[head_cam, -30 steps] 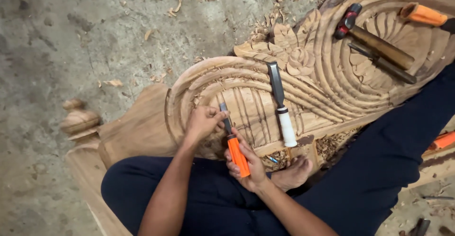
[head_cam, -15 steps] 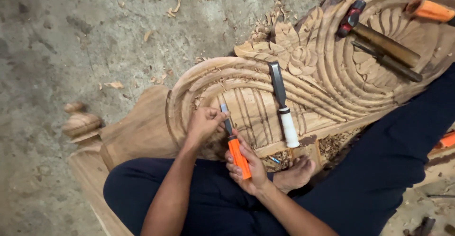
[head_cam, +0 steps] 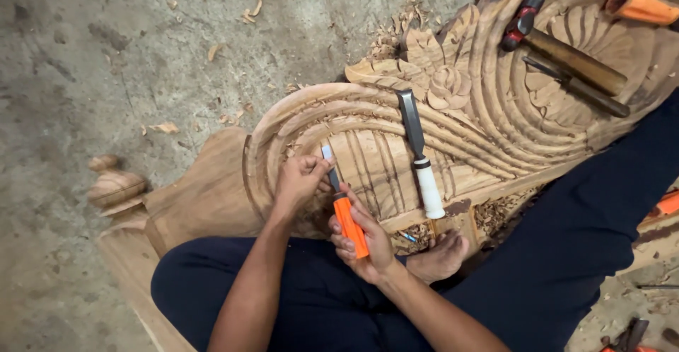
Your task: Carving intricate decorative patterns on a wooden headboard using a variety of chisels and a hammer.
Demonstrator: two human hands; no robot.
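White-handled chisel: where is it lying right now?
In the head view, the white-handled chisel lies loose on the carved wood panel, just right of both hands and the orange-handled chisel.

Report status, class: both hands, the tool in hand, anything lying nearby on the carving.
Right hand gripping orange-handled chisel; left hand steadying its blade. Tip on carved wooden panel. White-handled chisel lying just right, apart.
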